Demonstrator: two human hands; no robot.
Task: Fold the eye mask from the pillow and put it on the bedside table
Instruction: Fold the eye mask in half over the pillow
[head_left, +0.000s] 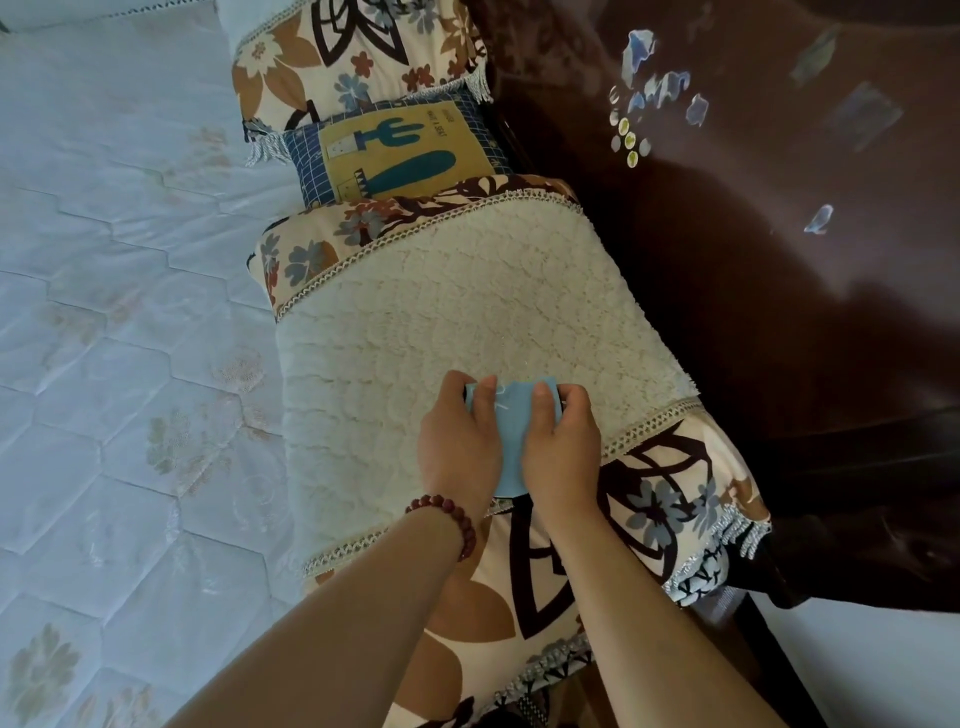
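At the far left, round nine o'clock, lies the pale quilted mattress (130, 312). Next to it, through the middle of the view, is the fleece-topped pillow (467, 301), and the light blue eye mask (511, 431) sits on the pillow's near half, just below centre.

The left hand (457, 441), with a red bead bracelet (452, 514) at its wrist, comes in from seven o'clock. Its fingers (452, 382) curl over the mask's left edge and its thumb lies on top, so it is grasping the cloth. Only a narrow band of mask shows between the two hands, and that band runs from twelve o'clock to six o'clock, with its lower end peeking out beneath the palms. The right hand (561, 441) reaches in from five o'clock and grasps the mask's right edge in the same way, thumb on top and fingers wrapped round the side.

The two hands are equally close to the mask, one on each side of it, which suits closing the fold across that narrow band. Further right, from one to three o'clock, is the dark headboard (779, 260).

The bench by the bed is not plainly in view. The dark wood (831, 519) at four o'clock may belong to it, and if so the right hand is the nearer one for the carry.
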